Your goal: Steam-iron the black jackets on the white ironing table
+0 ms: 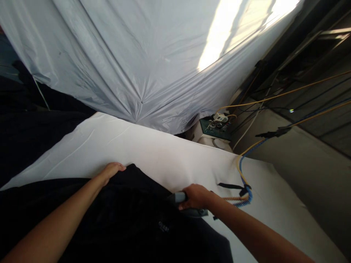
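Note:
A black garment (115, 219) with small pale lettering on it lies spread over a white-covered table (164, 153). At its far edge, my left hand (113, 171) has its fingers together on the cloth beside a corner. My right hand (196, 197) is wrapped round the handle of a steam iron (179, 197). The iron's soleplate lies along the garment near its right-hand edge, partly hidden by my hand. Behind the iron, a blue and orange hose (248, 195) trails over the table.
Grey-white sheeting (131, 58) hangs behind the table. A sewing machine or similar device (219, 120) stands beyond the far edge, its kind unclear. Yellow and blue cables (274, 133) run in from the right. Dark cloth (33, 138) lies at the left.

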Demonstrator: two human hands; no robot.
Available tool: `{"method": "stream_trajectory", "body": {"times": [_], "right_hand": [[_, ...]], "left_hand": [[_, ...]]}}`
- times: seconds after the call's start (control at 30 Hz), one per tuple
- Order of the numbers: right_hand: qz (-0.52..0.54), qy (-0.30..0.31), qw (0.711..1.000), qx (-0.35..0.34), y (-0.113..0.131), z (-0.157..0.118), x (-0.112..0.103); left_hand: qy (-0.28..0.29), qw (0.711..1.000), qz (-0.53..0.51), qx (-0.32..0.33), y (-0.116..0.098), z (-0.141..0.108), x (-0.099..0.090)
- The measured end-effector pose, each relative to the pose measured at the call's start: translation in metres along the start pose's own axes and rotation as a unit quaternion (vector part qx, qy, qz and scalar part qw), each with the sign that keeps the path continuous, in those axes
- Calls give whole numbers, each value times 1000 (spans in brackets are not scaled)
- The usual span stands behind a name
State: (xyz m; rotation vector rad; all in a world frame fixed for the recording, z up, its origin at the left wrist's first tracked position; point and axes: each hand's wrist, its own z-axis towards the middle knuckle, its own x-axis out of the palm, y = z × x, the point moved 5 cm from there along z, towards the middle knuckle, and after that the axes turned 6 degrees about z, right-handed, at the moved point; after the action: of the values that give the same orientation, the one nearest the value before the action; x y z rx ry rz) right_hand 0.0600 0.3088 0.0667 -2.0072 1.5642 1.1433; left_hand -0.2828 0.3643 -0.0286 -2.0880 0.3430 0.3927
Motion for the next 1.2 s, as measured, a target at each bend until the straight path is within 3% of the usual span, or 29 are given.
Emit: {"method": "stream_trajectory", "body": {"times": [0.2, 0.3, 0.4, 0.57, 0.9, 1.0, 1.2], "right_hand": [[56, 16, 995, 86, -62, -73, 38], [75, -8, 991, 115, -75, -83, 42], [109, -29, 987, 117, -73, -72, 38], [132, -42, 989, 52, -38, -24, 20], [14, -79, 996, -51, 64, 84, -44], [0, -75, 995, -69, 94, 106, -59], [24, -57, 996, -59, 137, 155, -69]], "left_hand": [[-10, 1000, 8, -8, -4, 0, -1], [-4, 1000, 14, -10, -6, -1, -1], [3, 1000, 20, -11, -6, -2, -1], [-8, 999, 51, 0, -5, 1, -2], [-29, 973, 223, 46, 1, 12, 6], [-50, 961, 266, 55, 4, 0, -14], [-49, 939, 338, 30, 26, -34, -75]]}}
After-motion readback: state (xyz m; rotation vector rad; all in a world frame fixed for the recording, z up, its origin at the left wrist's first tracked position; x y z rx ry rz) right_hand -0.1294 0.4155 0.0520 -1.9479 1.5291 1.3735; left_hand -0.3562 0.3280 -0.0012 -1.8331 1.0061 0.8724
